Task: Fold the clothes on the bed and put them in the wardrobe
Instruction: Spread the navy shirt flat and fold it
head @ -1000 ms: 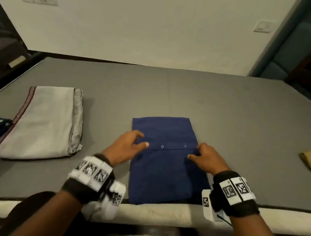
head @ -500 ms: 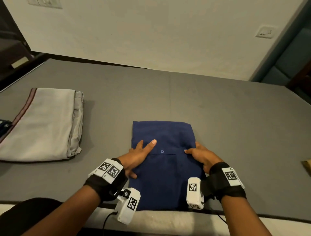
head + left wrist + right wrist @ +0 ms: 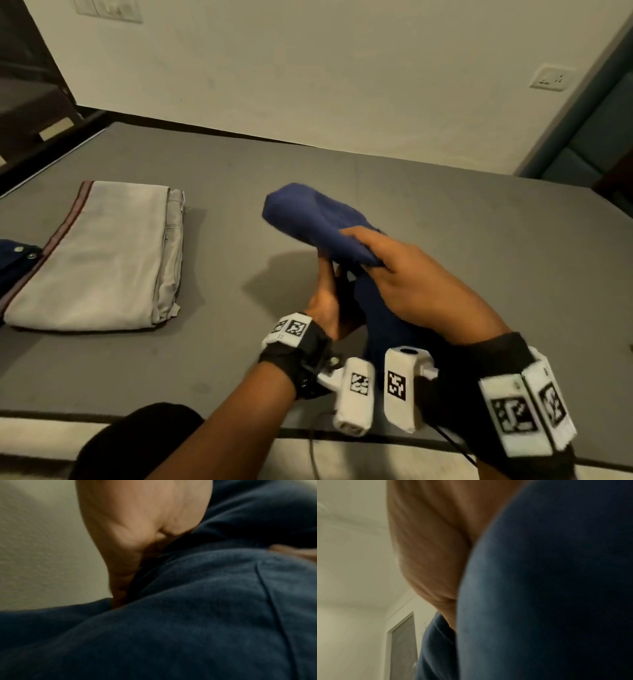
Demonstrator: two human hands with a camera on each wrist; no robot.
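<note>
The folded navy blue shirt [image 3: 310,219] is lifted off the grey bed [image 3: 445,260], its far end bent up and over. My left hand [image 3: 327,294] holds it from the left side, palm against the cloth, fingers hidden under it. My right hand [image 3: 404,274] grips it from the right with fingers over the top. In the left wrist view the blue shirt [image 3: 205,615] fills the lower frame beside my left hand [image 3: 137,534]. In the right wrist view the blue shirt [image 3: 547,588] covers the right half, next to my right hand [image 3: 433,547].
A folded light grey garment [image 3: 102,253] with a dark red stripe lies on the bed at the left, over a dark blue item [image 3: 13,260] at the frame edge. A cream wall [image 3: 308,68] runs behind the bed. A wall socket [image 3: 551,79] sits at upper right.
The blue shirt lay flat on the bed under both hands before. Now both hands have gathered it from the sides and raised it off the bed.
</note>
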